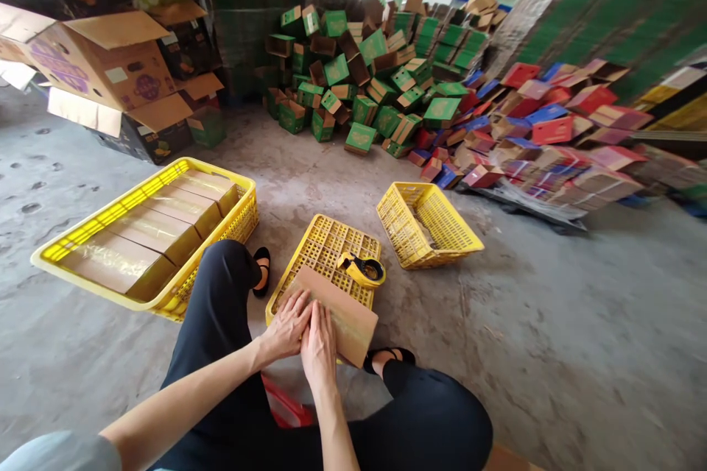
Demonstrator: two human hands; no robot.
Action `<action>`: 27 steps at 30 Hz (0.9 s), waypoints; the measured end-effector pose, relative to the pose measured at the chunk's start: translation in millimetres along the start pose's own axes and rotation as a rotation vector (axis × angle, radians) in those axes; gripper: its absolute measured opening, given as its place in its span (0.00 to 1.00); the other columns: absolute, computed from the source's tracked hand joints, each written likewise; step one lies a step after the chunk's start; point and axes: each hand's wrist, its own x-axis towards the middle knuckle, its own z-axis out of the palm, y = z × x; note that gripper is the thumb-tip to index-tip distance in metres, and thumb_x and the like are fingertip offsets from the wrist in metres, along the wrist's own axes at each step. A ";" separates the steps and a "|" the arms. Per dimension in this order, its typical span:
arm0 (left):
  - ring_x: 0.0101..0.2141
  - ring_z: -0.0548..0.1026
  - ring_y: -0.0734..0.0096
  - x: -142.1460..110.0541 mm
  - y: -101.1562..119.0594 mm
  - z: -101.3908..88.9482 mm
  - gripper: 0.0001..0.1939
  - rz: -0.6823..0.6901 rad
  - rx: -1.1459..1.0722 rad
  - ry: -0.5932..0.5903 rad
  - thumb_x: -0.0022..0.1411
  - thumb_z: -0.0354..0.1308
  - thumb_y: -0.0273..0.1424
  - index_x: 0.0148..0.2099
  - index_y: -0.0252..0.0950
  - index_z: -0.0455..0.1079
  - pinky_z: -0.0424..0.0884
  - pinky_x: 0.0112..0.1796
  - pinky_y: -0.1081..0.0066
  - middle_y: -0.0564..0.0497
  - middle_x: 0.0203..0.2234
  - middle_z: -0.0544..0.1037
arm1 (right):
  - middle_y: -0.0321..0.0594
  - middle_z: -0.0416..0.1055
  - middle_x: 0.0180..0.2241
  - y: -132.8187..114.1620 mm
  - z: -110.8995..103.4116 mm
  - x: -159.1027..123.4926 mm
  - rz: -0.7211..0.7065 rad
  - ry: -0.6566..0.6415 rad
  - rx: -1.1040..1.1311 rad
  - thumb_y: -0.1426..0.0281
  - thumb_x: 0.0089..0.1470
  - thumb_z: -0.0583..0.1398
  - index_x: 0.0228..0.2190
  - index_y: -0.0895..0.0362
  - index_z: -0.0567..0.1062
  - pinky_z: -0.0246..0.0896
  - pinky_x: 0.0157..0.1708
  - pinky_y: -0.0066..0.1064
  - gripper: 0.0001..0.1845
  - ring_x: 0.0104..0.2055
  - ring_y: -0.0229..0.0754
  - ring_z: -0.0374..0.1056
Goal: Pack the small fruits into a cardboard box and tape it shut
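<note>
While two hands lay on its top, one brown carton (349,318) rested on a lattice-faced yellow crate (323,230), apparently upturned; the carton served as clock centre, twelve being straight ahead of the wearer. Left hand (287,324): flat, fingers extended, grasping nothing. Right hand (319,342): likewise flat, fingers meeting the left. A glossy band, judged to be tape, ran along the carton's top.

Done, by appearance: four taped cartons (157,228), side by side in a long yellow crate (243,224) at ten o'clock. Outstanding, by judgement: the carton under the hands, seemingly near sealed, apart from the four.

Tape dispenser (364,272), yellow and black: on the lattice at one o'clock, just beside the carton. Small yellow basket (398,235): on the floor between one and two o'clock, contents unclear. Farther off: green boxes (361,137), heaped loosely, at twelve; red and blue boxes (552,130), heaped and blurred, between one and two; printed cartons (104,59), stacked, between ten and eleven.

Obstructions: the wearer's left knee (226,265), between hands and long crate; the dispenser, occupying part of the lattice.
</note>
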 end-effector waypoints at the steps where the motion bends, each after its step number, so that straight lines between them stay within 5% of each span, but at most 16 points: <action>1: 0.70 0.58 0.41 -2.1 -4.8 -0.7 0.35 0.005 0.028 -0.010 0.63 0.61 0.35 0.71 0.34 0.63 0.59 0.66 0.43 0.34 0.71 0.61 | 0.53 0.59 0.71 -0.3 -3.6 -4.5 0.014 -0.029 -0.041 0.69 0.70 0.48 0.71 0.61 0.60 0.55 0.69 0.53 0.32 0.74 0.56 0.54; 5: 0.67 0.65 0.44 -17.9 -25.8 -10.2 0.31 -0.008 0.106 0.016 0.66 0.62 0.41 0.68 0.40 0.68 0.54 0.68 0.41 0.40 0.66 0.69 | 0.47 0.49 0.75 21.1 -21.7 -40.5 0.161 -0.113 -0.220 0.66 0.70 0.48 0.73 0.51 0.56 0.47 0.68 0.67 0.33 0.76 0.59 0.47; 9: 0.66 0.65 0.44 -19.1 -26.6 -18.9 0.27 -0.095 0.159 0.100 0.73 0.54 0.47 0.64 0.36 0.71 0.57 0.67 0.42 0.36 0.62 0.73 | 0.55 0.46 0.75 40.5 -35.3 -63.7 0.367 -0.149 -0.343 0.63 0.71 0.48 0.72 0.61 0.56 0.48 0.67 0.69 0.34 0.76 0.66 0.45; 12: 0.70 0.60 0.42 -7.6 -3.3 -9.3 0.35 -0.057 0.146 0.102 0.73 0.49 0.56 0.69 0.36 0.67 0.63 0.65 0.45 0.35 0.69 0.64 | 0.57 0.45 0.75 28.7 -30.2 -54.5 0.337 -0.163 -0.336 0.62 0.70 0.50 0.72 0.61 0.57 0.46 0.68 0.67 0.34 0.76 0.66 0.44; 16: 0.70 0.61 0.47 -0.4 22.8 9.3 0.41 0.051 0.090 0.021 0.71 0.44 0.62 0.73 0.41 0.63 0.63 0.65 0.49 0.40 0.72 0.62 | 0.47 0.45 0.76 9.7 -14.9 -37.5 0.174 -0.169 -0.237 0.66 0.68 0.52 0.73 0.51 0.54 0.43 0.70 0.64 0.35 0.77 0.61 0.41; 19: 0.69 0.63 0.49 -8.2 10.8 8.4 0.39 0.012 0.099 0.025 0.71 0.44 0.62 0.71 0.43 0.66 0.61 0.66 0.48 0.42 0.70 0.65 | 0.45 0.45 0.76 20.7 -16.3 -43.3 0.158 -0.151 -0.233 0.66 0.68 0.52 0.73 0.47 0.53 0.46 0.69 0.66 0.35 0.77 0.61 0.42; 23: 0.70 0.60 0.40 -18.5 -20.7 -3.9 0.35 -0.143 0.170 0.113 0.72 0.48 0.59 0.71 0.45 0.67 0.59 0.66 0.41 0.43 0.70 0.66 | 0.54 0.45 0.75 47.8 -28.9 -58.8 0.343 -0.117 -0.306 0.62 0.70 0.51 0.73 0.51 0.56 0.51 0.65 0.70 0.34 0.75 0.70 0.46; 27: 0.70 0.59 0.38 -9.3 -14.6 2.1 0.40 -0.182 0.197 0.135 0.71 0.47 0.60 0.71 0.38 0.66 0.62 0.65 0.42 0.36 0.70 0.64 | 0.65 0.47 0.74 42.4 -29.3 -47.9 0.379 -0.118 -0.331 0.58 0.69 0.55 0.73 0.56 0.57 0.49 0.65 0.68 0.36 0.74 0.74 0.47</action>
